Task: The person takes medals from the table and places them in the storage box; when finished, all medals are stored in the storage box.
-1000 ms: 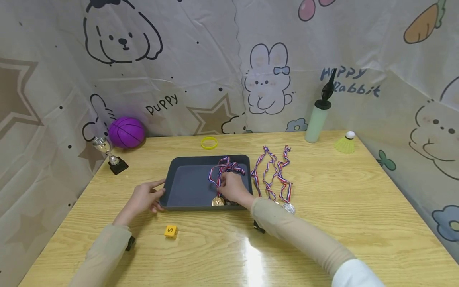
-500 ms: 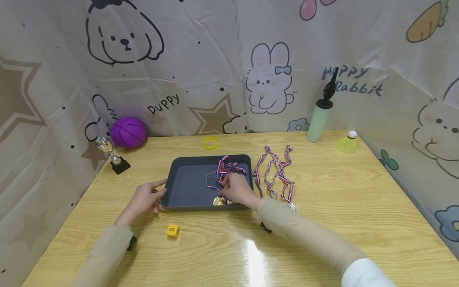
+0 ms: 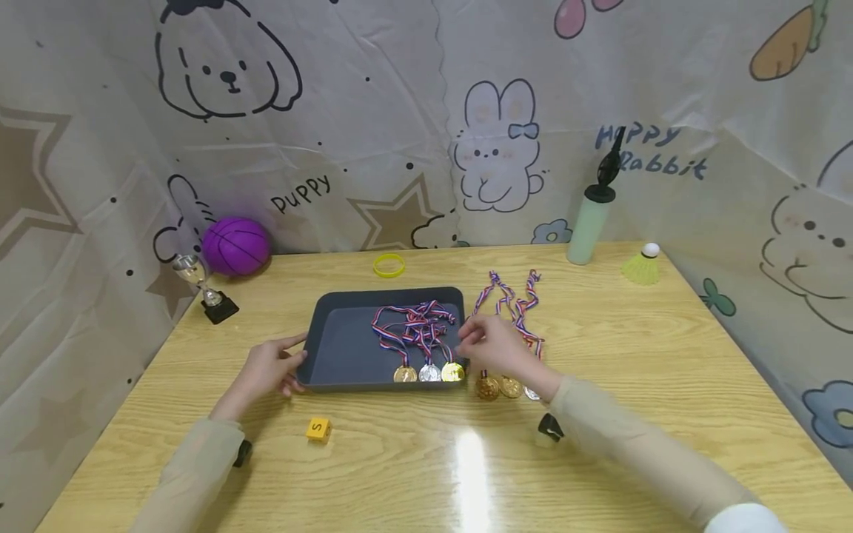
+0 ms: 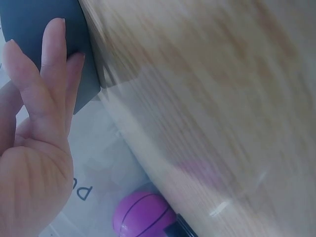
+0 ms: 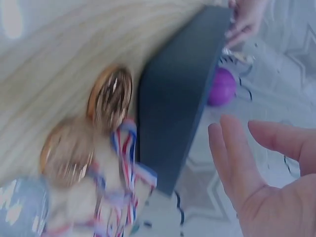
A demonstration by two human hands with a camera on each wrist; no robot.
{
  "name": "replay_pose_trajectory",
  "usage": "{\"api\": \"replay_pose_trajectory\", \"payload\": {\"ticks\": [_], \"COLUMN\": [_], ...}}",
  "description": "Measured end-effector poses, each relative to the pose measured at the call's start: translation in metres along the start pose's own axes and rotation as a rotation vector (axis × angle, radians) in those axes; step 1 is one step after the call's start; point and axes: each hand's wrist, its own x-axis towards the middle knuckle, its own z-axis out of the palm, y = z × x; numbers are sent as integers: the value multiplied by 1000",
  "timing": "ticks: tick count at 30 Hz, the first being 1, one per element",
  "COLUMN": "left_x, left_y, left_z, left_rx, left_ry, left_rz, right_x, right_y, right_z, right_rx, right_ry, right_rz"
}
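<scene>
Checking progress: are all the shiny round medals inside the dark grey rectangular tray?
No: three ribboned medals lie on the wooden table beside the tray.

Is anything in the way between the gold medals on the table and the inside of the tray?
Yes, the raised right wall of the tray stands between them, so the gold medals would probably need lifting over it.

Right hand (image 3: 496, 346) now at tray rim (image 3: 461, 305)

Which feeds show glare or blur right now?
Head: mostly crisp, white glare streak on the table; left wrist: hazy, wood grain soft; right wrist: the medals outside the tray blurred, white glare at top left.
</scene>
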Motion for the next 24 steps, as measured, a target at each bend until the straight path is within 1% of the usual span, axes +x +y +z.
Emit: {"api": "replay_pose_trajectory", "payload": {"ticks": [5, 7, 12, 15, 20, 24], "left_x": [-1, -1, -4, -4, -3, 0], "left_y": [-2, -1, -1, -1, 0, 2], "left_z": [0, 0, 1, 0, -1, -1], "left_rx": [-3, -7, -15, -18, -14, -11], "left_ry": [0, -2, -7, -8, -11, -14], "left_rz": [-6, -7, -4, -4, -6, -10], "right_x": [-9, -12, -23, -27, -28, -27], "right_y": [14, 19, 31, 37, 48, 59], "right_z": [-34, -47, -72, -79, -81, -80], "right_rx": [118, 142, 141, 145, 129, 81], "right_ry": [20, 31, 68, 57, 2, 7], "right_rz": [52, 76, 117, 146, 212, 275]}}
